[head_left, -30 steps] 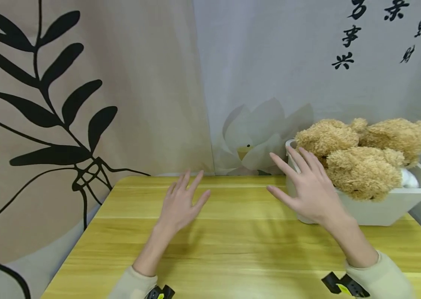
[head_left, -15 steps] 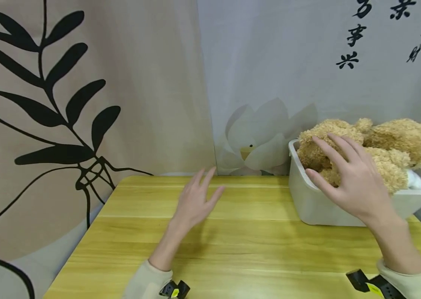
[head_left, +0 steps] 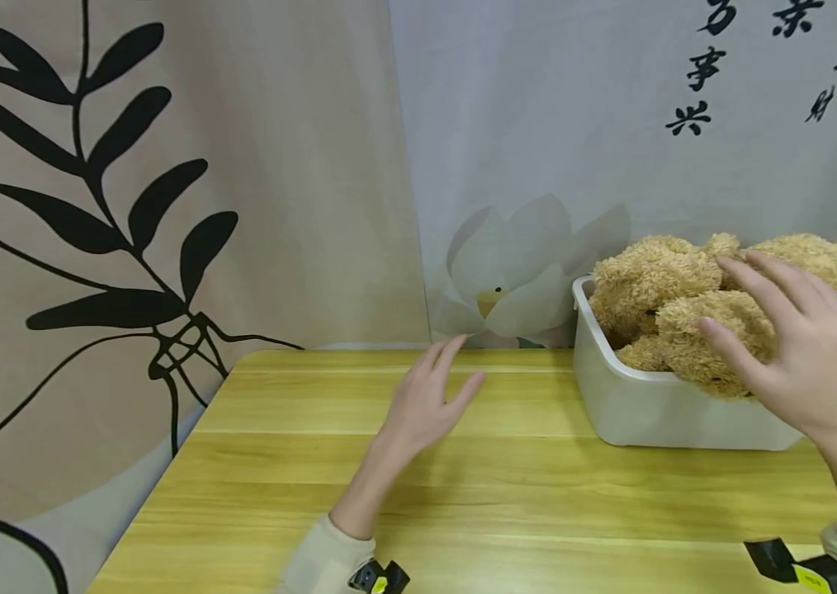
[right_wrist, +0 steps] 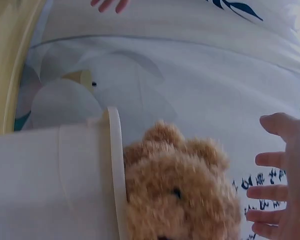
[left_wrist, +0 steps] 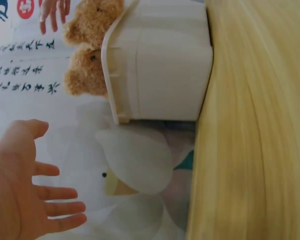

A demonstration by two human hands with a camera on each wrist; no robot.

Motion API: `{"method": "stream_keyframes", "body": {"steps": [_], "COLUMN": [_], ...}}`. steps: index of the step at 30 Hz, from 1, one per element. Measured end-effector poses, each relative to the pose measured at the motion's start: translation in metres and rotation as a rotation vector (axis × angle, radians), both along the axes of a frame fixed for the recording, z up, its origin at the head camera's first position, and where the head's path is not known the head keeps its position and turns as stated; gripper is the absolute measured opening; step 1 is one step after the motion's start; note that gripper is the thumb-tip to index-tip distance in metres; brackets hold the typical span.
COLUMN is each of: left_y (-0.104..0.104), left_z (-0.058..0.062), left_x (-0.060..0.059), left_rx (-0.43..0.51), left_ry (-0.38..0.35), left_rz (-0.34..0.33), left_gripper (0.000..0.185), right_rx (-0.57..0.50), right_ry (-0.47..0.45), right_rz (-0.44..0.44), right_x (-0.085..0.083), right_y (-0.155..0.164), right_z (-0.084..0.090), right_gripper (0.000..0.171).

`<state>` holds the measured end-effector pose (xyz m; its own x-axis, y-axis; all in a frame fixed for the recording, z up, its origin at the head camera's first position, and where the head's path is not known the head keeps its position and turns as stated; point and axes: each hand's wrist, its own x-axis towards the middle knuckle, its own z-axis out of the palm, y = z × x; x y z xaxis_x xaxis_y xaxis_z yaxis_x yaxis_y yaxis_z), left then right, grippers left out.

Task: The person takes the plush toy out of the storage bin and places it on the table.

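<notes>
Head view showed the spread right hand (head_left: 805, 346) hovering over teddy bears (head_left: 708, 313) piled in the white bin (head_left: 656, 408), left hand (head_left: 429, 400) relaxed beside it, wanting a whole-body grasp.

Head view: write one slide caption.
Open right hand over plush bears in white bin; left hand above table.
</notes>
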<state>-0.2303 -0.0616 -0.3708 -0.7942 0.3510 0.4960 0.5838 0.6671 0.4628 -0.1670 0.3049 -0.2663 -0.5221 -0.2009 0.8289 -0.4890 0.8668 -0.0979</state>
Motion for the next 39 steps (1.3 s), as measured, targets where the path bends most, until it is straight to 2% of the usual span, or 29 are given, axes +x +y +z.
{"method": "stream_keyframes", "body": {"steps": [3, 6, 9, 13, 18, 21, 26, 31, 39], "left_y": [0.007, 0.014, 0.021, 0.029, 0.039, 0.045, 0.056, 0.068, 0.083], "left_z": [-0.001, -0.002, -0.002, -0.001, 0.002, 0.004, 0.007, 0.012, 0.018], "left_x": [0.001, 0.001, 0.002, 0.002, 0.004, 0.005, 0.005, 0.005, 0.003], "left_rx": [0.014, 0.031, 0.043, 0.054, 0.077, 0.089, 0.102, 0.112, 0.107], "left_ry": [-0.024, -0.043, -0.057, -0.064, -0.090, -0.102, -0.107, -0.101, -0.108], "left_rz": [-0.018, -0.035, -0.047, -0.059, -0.074, -0.083, -0.093, -0.111, -0.131], "left_gripper": [0.066, 0.066, 0.067, 0.067, 0.068, 0.067, 0.064, 0.064, 0.064], "right_rx": [-0.015, -0.047, -0.114, -0.208, -0.238, -0.260, -0.335, -0.388, -0.368], "right_ry": [0.026, 0.004, -0.051, -0.092, -0.013, -0.010, -0.128, -0.220, -0.279], "right_rz": [-0.022, -0.078, -0.102, -0.079, -0.100, -0.156, -0.243, -0.238, -0.216], "right_x": [0.001, 0.004, 0.007, 0.007, 0.007, 0.009, 0.009, 0.002, -0.006], "right_y": [0.012, 0.024, 0.036, 0.054, 0.071, 0.078, 0.090, 0.109, 0.131], "right_z": [-0.001, -0.005, -0.010, -0.016, -0.027, -0.035, -0.052, -0.076, -0.103], "right_gripper": [0.089, 0.084, 0.072, 0.059, 0.062, 0.065, 0.057, 0.055, 0.048]}}
